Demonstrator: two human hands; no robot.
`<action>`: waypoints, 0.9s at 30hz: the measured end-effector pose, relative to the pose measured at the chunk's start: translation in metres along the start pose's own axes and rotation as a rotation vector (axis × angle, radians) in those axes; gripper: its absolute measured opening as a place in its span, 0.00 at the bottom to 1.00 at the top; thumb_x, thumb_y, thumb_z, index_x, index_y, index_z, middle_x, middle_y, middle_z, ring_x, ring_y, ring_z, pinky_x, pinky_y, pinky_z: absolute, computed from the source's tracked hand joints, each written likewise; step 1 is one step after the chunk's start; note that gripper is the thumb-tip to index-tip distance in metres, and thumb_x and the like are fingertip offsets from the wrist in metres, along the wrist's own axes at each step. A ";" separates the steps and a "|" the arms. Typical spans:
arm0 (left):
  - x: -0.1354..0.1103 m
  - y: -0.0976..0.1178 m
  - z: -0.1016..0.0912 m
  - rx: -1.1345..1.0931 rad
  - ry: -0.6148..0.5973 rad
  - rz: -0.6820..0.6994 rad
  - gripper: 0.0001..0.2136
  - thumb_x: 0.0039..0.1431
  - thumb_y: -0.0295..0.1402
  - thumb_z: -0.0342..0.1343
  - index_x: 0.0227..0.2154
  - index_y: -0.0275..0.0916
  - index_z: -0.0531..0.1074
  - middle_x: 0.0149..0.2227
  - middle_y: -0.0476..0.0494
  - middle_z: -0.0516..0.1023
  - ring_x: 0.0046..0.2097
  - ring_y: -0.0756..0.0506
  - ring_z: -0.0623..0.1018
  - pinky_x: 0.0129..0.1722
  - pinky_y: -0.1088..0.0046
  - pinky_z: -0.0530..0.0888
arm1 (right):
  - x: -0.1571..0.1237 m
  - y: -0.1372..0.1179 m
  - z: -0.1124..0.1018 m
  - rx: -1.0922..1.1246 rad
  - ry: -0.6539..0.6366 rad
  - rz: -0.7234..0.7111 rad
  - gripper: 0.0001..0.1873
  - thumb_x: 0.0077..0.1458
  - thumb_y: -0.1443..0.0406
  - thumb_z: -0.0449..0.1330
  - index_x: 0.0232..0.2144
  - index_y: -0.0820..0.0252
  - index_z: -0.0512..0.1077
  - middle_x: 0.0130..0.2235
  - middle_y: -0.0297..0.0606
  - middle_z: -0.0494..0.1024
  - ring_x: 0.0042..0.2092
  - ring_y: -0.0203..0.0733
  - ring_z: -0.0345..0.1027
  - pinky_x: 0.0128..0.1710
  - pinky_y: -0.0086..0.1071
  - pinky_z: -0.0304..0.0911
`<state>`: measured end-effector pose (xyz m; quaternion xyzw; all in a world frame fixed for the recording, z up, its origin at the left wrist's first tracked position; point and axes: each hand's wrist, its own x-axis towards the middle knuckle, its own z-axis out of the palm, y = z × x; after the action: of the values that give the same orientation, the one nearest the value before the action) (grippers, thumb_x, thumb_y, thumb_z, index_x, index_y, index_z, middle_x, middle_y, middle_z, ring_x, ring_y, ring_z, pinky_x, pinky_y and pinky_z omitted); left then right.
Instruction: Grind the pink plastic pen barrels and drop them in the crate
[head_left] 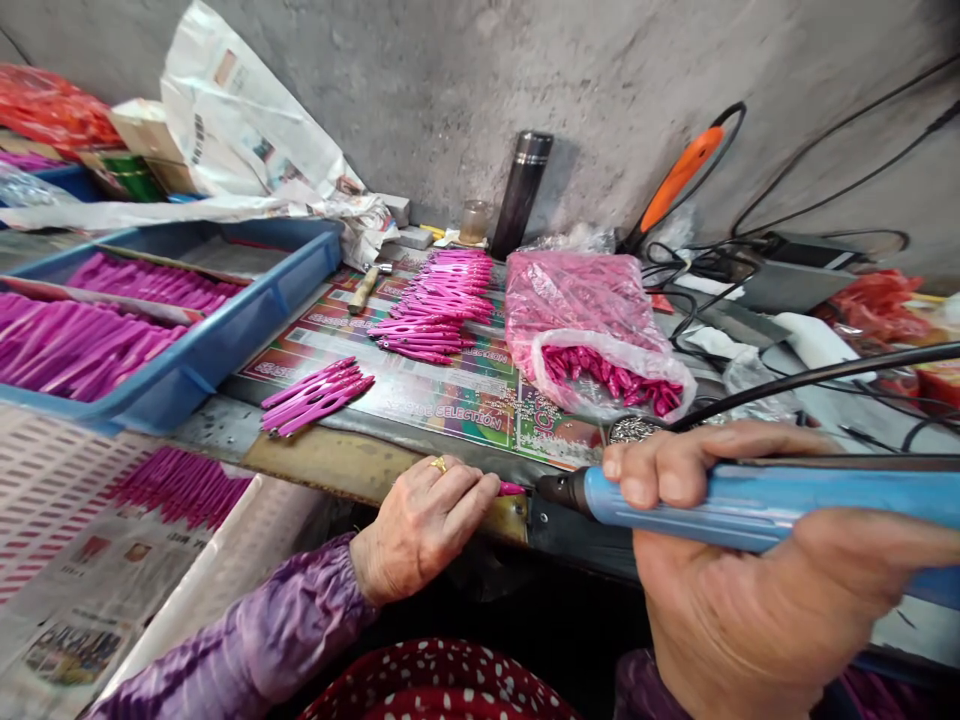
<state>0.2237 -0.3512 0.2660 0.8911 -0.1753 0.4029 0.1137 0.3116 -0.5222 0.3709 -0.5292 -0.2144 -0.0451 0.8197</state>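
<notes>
A: Where is the pink piece (513,488) in hand?

B: At the near edge of the table (330,465), in front of the plastic bag (577,290) and slightly left of it. The left hand (427,525) pinches that one piece in its fingers (484,490), one end showing.

A: And the right hand (750,600)?

B: In front of the bag, to its right, its fingers wrapped round one blue power driver (690,505). The driver's tip is at the piece's end; from here I can't say for certain that they touch.

A: How many piles lie out?

B: Two: a large pile (442,305) just left of the bag, and a small pile (319,395) farther left and nearer the edge. The one bag, its mouth open, holds many more pieces.

A: What else?

B: One hammer (365,290), left of the bag past the large pile. Behind the bag, one dark flask (520,195) and one glass jar (475,222) to the left, one orange handle (682,178) to the right. Well left of it, one blue tray (225,335), two compartments filled with pink pieces.
</notes>
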 end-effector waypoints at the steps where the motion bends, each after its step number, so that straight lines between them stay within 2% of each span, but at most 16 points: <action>1: 0.000 0.000 0.000 0.005 0.003 0.005 0.09 0.72 0.23 0.49 0.49 0.31 0.71 0.36 0.41 0.81 0.35 0.46 0.78 0.35 0.69 0.75 | -0.001 0.000 0.000 0.003 0.008 -0.002 0.31 0.47 0.35 0.67 0.27 0.55 0.71 0.20 0.26 0.68 0.23 0.35 0.61 0.29 0.35 0.66; 8: 0.002 -0.001 0.001 0.069 0.004 0.024 0.08 0.72 0.22 0.48 0.45 0.34 0.72 0.33 0.45 0.78 0.32 0.48 0.75 0.32 0.71 0.71 | -0.001 0.002 0.002 0.053 0.038 0.023 0.30 0.42 0.37 0.72 0.27 0.55 0.72 0.20 0.26 0.68 0.23 0.35 0.60 0.28 0.34 0.65; 14: 0.002 -0.001 0.002 0.098 -0.018 0.046 0.08 0.71 0.22 0.48 0.45 0.35 0.72 0.32 0.46 0.77 0.31 0.48 0.73 0.30 0.70 0.71 | 0.001 0.002 0.001 0.058 0.015 0.016 0.29 0.44 0.38 0.71 0.27 0.55 0.72 0.20 0.27 0.69 0.24 0.36 0.62 0.29 0.35 0.66; 22: 0.001 -0.002 0.002 -0.010 0.029 -0.006 0.08 0.72 0.23 0.50 0.48 0.34 0.72 0.35 0.44 0.81 0.34 0.48 0.78 0.35 0.71 0.75 | -0.001 0.003 0.001 0.039 0.021 0.011 0.31 0.43 0.36 0.70 0.27 0.56 0.71 0.21 0.27 0.68 0.24 0.35 0.62 0.29 0.35 0.66; 27: -0.001 -0.003 0.004 0.025 0.021 0.016 0.09 0.71 0.22 0.50 0.48 0.34 0.73 0.36 0.44 0.80 0.35 0.48 0.78 0.34 0.71 0.74 | -0.001 0.004 0.000 0.049 0.015 0.009 0.29 0.44 0.38 0.71 0.28 0.55 0.72 0.21 0.27 0.69 0.24 0.36 0.62 0.29 0.35 0.67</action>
<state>0.2264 -0.3499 0.2628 0.8866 -0.1764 0.4155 0.1013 0.3120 -0.5203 0.3676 -0.5096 -0.2069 -0.0398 0.8342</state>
